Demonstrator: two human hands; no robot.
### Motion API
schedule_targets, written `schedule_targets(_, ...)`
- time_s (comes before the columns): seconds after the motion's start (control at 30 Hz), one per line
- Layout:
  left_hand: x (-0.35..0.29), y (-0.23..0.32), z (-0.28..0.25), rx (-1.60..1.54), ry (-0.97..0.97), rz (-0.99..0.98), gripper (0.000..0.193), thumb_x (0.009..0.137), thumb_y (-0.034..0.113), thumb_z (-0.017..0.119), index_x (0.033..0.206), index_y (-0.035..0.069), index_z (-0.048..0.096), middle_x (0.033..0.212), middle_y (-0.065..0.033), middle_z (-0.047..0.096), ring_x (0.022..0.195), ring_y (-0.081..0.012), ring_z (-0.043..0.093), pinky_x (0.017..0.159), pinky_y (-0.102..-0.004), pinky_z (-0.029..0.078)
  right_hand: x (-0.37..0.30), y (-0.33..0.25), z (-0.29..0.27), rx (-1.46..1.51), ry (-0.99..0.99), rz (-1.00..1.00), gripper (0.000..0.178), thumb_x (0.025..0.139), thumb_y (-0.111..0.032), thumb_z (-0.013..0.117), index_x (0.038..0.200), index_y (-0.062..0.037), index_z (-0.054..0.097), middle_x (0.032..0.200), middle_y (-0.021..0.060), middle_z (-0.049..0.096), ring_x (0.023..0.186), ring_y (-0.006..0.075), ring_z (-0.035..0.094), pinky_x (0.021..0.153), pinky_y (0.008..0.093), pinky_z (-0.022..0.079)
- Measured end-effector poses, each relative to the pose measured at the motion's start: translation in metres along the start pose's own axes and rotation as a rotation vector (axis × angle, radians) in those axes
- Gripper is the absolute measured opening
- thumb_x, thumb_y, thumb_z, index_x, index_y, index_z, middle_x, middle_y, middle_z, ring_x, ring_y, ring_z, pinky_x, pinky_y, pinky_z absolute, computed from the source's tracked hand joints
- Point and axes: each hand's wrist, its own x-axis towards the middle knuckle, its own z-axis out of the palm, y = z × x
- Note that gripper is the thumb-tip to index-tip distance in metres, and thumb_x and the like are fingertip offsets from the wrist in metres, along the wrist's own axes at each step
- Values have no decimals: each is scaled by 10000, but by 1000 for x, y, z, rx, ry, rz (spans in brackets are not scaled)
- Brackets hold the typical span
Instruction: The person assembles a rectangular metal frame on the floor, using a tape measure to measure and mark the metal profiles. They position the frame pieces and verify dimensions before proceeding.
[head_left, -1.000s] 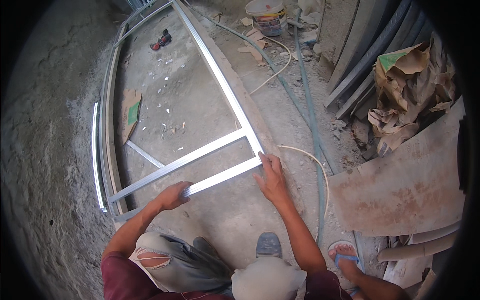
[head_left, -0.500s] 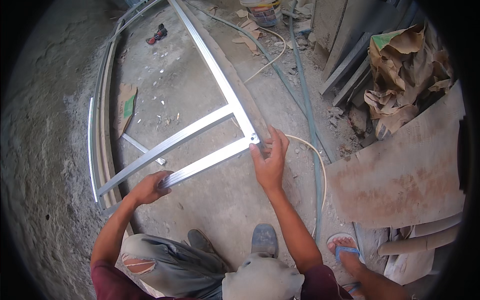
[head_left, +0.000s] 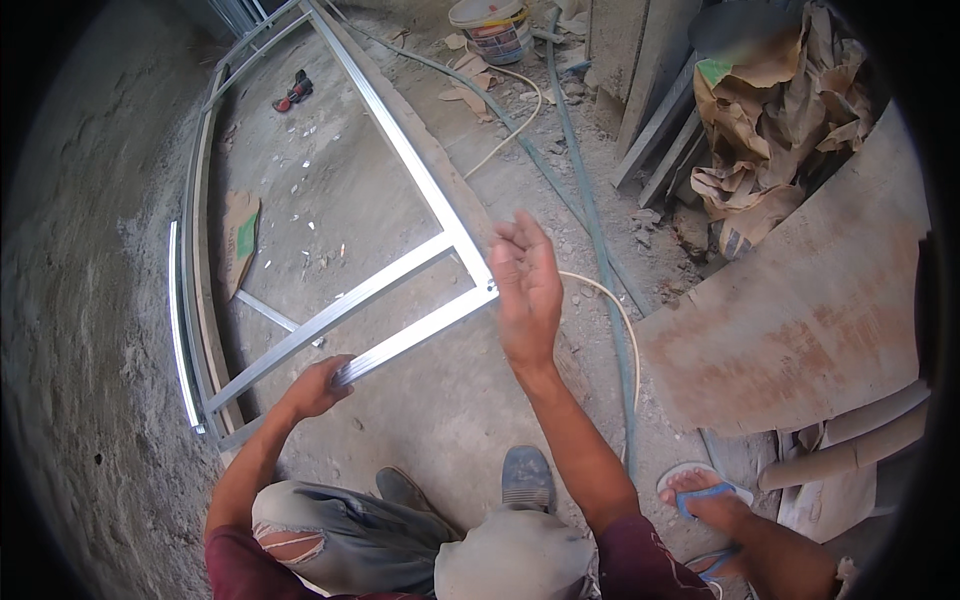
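A long frame of shiny metal channels [head_left: 392, 132] stretches away from me over the floor, with two crosspieces at its near end. My left hand [head_left: 318, 386] is closed around the nearest metal crosspiece [head_left: 420, 332], toward its left part. Just right of the frame's near right corner, my right hand [head_left: 528, 290] is raised with fingers stretched out and nothing in it. A small round mark, perhaps a screw or hole, shows at that corner.
A red and black power tool [head_left: 292, 91] and torn cardboard [head_left: 240, 238] lie inside the frame. Green hose [head_left: 607, 290] and a pale cord [head_left: 630, 330] run along the right. Beyond are a bucket [head_left: 492, 30], crumpled paper sacks [head_left: 765, 150] and boards [head_left: 790, 320]. A sandalled foot [head_left: 705, 490] stands at right.
My right hand has let go of the frame's corner and lifted, its fingers straightening. My left hand keeps its grip on the near crosspiece. The whole view has shifted slightly.
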Motion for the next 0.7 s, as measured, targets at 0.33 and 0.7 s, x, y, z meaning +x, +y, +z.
schedule_targets(0.33, 18, -29, 39, -108, 25, 162, 427, 859, 154, 645, 1263, 38, 570, 1165, -207, 641, 1091, -392, 615, 939, -428, 488, -13, -45, 47, 23, -992, 52, 761, 929, -309, 697, 1519, -33, 304, 1355, 215, 534, 1104, 291, 631, 925, 400, 518)
schedule_targets(0.7, -44, -36, 48, -60, 446, 129, 511, 869, 184, 701, 1343, 87, 534, 1311, -168, 567, 1207, -373, 537, 1019, -464, 433, -22, -55, 125, -186, -631, 305, 583, 1021, -234, 546, 1472, 51, 310, 1004, 96, 645, 856, 136, 620, 756, 275, 530)
